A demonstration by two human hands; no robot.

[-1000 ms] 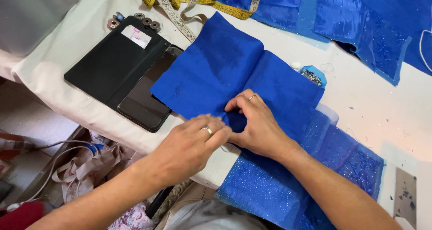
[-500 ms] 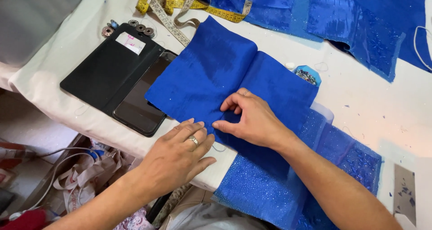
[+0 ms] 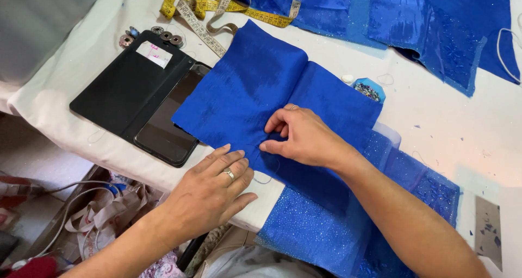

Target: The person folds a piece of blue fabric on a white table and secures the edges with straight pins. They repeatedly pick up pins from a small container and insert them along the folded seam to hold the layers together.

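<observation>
I see my left hand (image 3: 215,188) lying flat near the bottom middle of the frame, fingers spread, holding nothing. It presses down on the near edge of the blue cloth (image 3: 261,88), and I think that keeps the cloth from sliding. My right hand (image 3: 304,136) sits in the middle of the frame, right on the cloth. Its fingers are curled in and look like they pinch a small fold where the cloth bends. The cloth lies spread on the white worktop (image 3: 451,126), partly over a sparkly blue piece (image 3: 315,229) at the lower right. A black phone case (image 3: 128,88) lies open just left of the cloth, touching its edge. A yellow tape measure (image 3: 217,6) is bunched at the top, with small round bobbins (image 3: 163,36) beside it.
</observation>
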